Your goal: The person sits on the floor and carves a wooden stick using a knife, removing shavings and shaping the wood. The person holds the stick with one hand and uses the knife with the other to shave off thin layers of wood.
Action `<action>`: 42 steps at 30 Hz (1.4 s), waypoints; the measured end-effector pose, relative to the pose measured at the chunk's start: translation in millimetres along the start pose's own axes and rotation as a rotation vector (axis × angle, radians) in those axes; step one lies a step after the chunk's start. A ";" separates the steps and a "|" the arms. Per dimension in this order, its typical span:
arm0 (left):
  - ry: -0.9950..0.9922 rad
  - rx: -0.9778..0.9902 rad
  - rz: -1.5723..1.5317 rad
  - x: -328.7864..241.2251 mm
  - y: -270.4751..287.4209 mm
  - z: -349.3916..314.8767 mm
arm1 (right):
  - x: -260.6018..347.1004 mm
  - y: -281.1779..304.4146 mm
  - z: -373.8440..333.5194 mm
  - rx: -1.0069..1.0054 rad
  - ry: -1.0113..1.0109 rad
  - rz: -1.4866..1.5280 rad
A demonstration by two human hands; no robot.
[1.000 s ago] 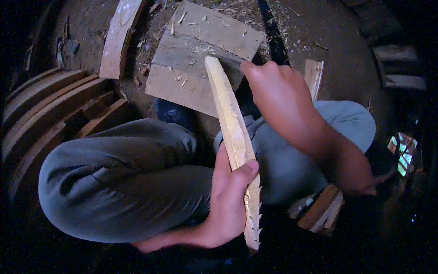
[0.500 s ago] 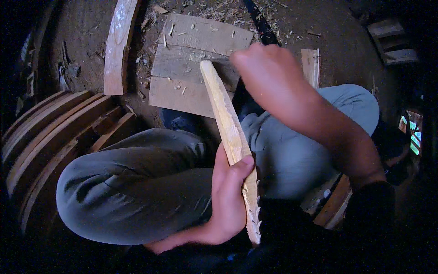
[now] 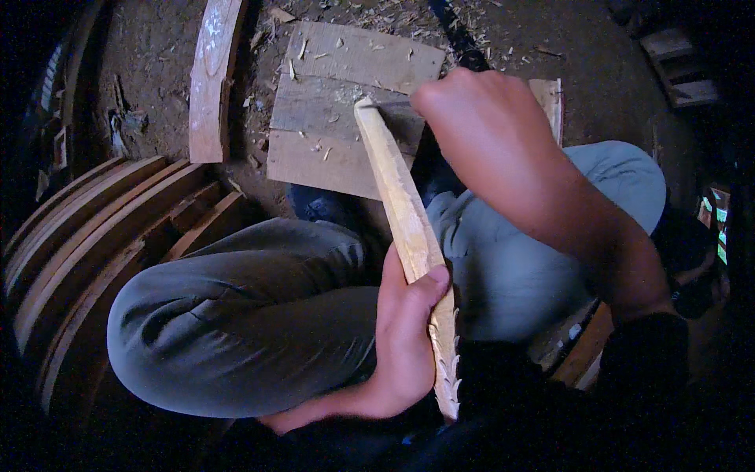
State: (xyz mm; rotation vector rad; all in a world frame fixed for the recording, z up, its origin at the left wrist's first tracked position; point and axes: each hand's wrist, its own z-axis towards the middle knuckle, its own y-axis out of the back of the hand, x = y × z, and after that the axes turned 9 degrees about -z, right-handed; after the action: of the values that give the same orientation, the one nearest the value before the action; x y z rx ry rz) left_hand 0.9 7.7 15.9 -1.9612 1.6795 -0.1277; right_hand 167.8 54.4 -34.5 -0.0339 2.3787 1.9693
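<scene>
Head view: grasping a long, pale yellow, tapering wooden stick (image 3: 405, 200) in the left hand (image 3: 405, 322), just below the frame's centre, with thumb laid over its upper face. Slanting from the lower middle, with curled slivers (image 3: 451, 370) clinging along the near end, up to a blunt tip above a low, grey-brown plank worktop (image 3: 314, 98) at upper centre. Clenching the right hand (image 3: 480, 114) into a fist right of that tip, around what looks like a thin, dark blade (image 3: 395, 105); reaching leftward with it to the stick's tip, and covering any handle from sight. Resting the left forearm near legs in grey trousers (image 3: 236, 322) across the lower half. Showing also stacked, curved brown wooden boards (image 3: 102, 244) at left, a whitish-streaked, reddish-brown plank (image 3: 211, 86) at upper left, and pale shavings (image 3: 302, 49) scattered over worktop and brown earth floor (image 3: 153, 55).
</scene>
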 end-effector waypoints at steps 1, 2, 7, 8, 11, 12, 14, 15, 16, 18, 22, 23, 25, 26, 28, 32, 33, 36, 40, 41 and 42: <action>0.040 -0.031 0.008 -5.9 -5.3 -4.3 | -0.2 -1.6 -0.3 0.001 -0.011 0.015; 0.070 -0.053 0.018 -10.7 -6.6 -6.2 | 1.7 -1.7 2.0 -0.004 0.006 0.036; 0.093 0.025 -0.004 2.4 4.1 -4.3 | 7.2 6.3 -7.8 0.103 -0.051 0.053; 0.121 0.029 -0.034 1.8 5.6 -2.9 | 7.9 3.3 -4.6 0.078 -0.035 0.043; 0.005 0.037 0.009 3.9 5.1 -1.9 | 8.3 2.8 0.1 0.035 -0.001 0.028; -0.001 0.005 0.016 3.0 2.2 -2.5 | 4.9 12.7 -2.9 0.042 0.003 0.044; 0.027 -0.048 -0.006 -3.2 -6.1 -3.7 | 1.6 12.1 -1.5 0.028 0.002 0.048; 0.062 -0.079 -0.037 -5.9 -8.0 -4.5 | 2.4 6.6 7.0 0.006 -0.002 0.036; 0.060 -0.039 -0.029 -4.9 -4.6 -4.4 | 3.0 3.8 11.1 -0.018 -0.007 0.023; 0.057 0.042 -0.015 -1.7 4.5 -3.8 | 4.7 8.4 -2.5 0.056 -0.027 0.007; 0.093 -0.051 -0.010 0.8 9.0 -3.6 | 5.2 -21.6 -1.5 -0.017 -0.022 0.056; 0.114 -0.072 0.042 -1.1 8.3 -6.3 | 3.7 -18.5 -5.7 0.003 -0.040 0.042; 0.002 -0.070 0.004 7.3 3.9 0.9 | 7.3 1.6 -5.0 0.043 -0.051 0.032; -0.033 -0.071 0.003 13.2 1.1 -0.7 | 3.2 -4.7 -7.9 0.019 -0.065 0.043; 0.056 0.022 -0.034 11.2 10.3 -4.1 | 4.2 -31.0 -12.6 -0.016 -0.080 0.040; -0.065 -0.076 -0.006 -3.0 1.3 -3.4 | 6.5 1.8 8.8 -0.045 0.054 0.057; -0.013 -0.019 0.007 -2.0 -0.3 -4.8 | -1.7 17.5 -6.9 -0.028 0.005 0.028; 0.035 0.045 -0.001 0.0 0.9 -2.8 | -12.6 18.9 -12.4 -0.049 0.001 -0.005; 0.001 0.029 -0.028 -0.3 4.9 0.9 | -8.3 5.3 7.4 -0.066 0.077 0.020; 0.022 0.024 0.006 -1.3 0.1 -0.9 | -11.3 3.6 0.2 -0.038 0.030 -0.008; 0.046 0.035 0.024 -1.0 -2.0 -0.6 | -13.9 0.6 -7.4 -0.009 -0.019 -0.035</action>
State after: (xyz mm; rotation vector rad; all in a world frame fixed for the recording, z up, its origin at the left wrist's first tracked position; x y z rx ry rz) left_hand 2.1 8.6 17.6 -1.9255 1.7178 -0.1935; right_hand 181.5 47.1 -31.8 -0.0568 2.3418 1.9563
